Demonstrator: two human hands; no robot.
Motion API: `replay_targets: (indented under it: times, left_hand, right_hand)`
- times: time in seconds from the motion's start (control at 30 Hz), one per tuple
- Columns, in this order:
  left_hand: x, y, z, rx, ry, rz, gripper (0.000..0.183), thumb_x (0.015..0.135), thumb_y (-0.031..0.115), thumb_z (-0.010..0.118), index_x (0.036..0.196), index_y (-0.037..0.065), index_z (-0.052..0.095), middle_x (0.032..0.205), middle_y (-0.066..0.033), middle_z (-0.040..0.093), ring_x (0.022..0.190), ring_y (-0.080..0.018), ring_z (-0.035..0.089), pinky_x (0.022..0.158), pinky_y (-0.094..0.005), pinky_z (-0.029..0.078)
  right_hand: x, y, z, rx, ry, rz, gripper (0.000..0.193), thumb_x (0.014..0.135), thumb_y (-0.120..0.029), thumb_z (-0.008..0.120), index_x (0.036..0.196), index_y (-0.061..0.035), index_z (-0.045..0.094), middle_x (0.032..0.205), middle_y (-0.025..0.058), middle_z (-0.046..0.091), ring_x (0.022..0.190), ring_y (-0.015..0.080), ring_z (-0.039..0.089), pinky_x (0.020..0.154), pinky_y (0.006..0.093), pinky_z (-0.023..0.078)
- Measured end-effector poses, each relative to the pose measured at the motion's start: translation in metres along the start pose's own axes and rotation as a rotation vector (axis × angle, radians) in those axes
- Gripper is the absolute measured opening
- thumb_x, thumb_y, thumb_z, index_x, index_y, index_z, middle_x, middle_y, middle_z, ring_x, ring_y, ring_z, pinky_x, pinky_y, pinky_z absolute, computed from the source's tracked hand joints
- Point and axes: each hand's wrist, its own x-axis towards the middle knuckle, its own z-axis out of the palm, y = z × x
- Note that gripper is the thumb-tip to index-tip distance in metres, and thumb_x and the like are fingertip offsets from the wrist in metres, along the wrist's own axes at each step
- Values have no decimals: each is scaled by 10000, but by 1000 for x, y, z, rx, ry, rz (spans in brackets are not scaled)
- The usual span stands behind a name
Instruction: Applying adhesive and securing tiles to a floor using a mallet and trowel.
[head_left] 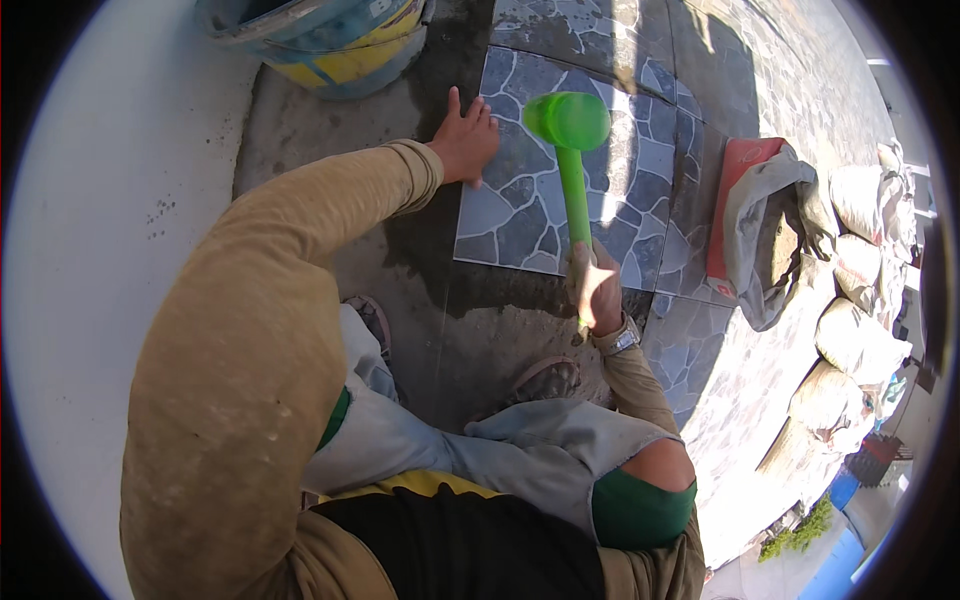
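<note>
My right hand (597,287) is wrapped round the handle of a green rubber mallet (572,190), its head held over a floor tile. That tile (507,212) is square, with a grey and blue stone-mosaic pattern and white lines. At its left edge rests my left hand (466,139), fingers spread and holding nothing. Wet dark mortar or damp ground borders the tile on its left and near sides. Whether the mallet's head touches the tile I cannot tell.
A blue and yellow bucket (345,60) stands at the far left beside a white wall (110,230). To the right sits an opened red and white bag (745,190). Several filled sacks (850,335) line the far right. Patterned tiles (690,345) surround the work spot.
</note>
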Motion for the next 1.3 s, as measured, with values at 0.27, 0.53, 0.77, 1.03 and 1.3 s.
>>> replay_targets:
  times: [0.27,0.53,0.77,1.03,1.3]
  left_hand:
    - [3,-3,-2,-10,-17,-2,1080,603,457,893,1419,-91,445,1494,-300,426,1462,-420,327,1108,-765,184]
    - [4,1,-5,8,-28,18,1076,601,443,888,1418,-101,448,1489,-312,427,1461,-424,329,1108,-762,187]
    - [2,0,-8,41,-4,36,1053,627,496,865,1413,-86,474,1507,-312,407,1473,-437,298,1104,-768,175]
    - [-5,-6,0,21,43,55,966,651,508,857,1395,-22,542,1570,-229,372,1480,-453,268,1092,-785,165]
    - [-2,-3,-9,30,-53,74,1016,618,453,882,1404,-73,511,1579,-230,349,1488,-438,261,1093,-782,180]
  right_hand:
    - [20,-2,0,-313,116,-269,251,1019,-218,518,951,13,589,720,181,601,619,328,612,582,418,463]
    - [30,31,1,133,80,-88,293,1020,-280,522,937,-10,600,663,81,536,580,114,498,508,312,395]
    - [10,-13,3,120,121,-240,388,1034,-365,505,873,-20,581,624,-9,520,550,84,461,485,295,355]
    - [-16,-29,-7,60,2,-191,403,1013,-369,491,945,4,626,586,40,554,538,150,514,519,330,391]
    - [-14,34,-2,-142,-77,-271,338,981,-316,528,903,11,562,654,144,559,586,274,576,546,410,425]
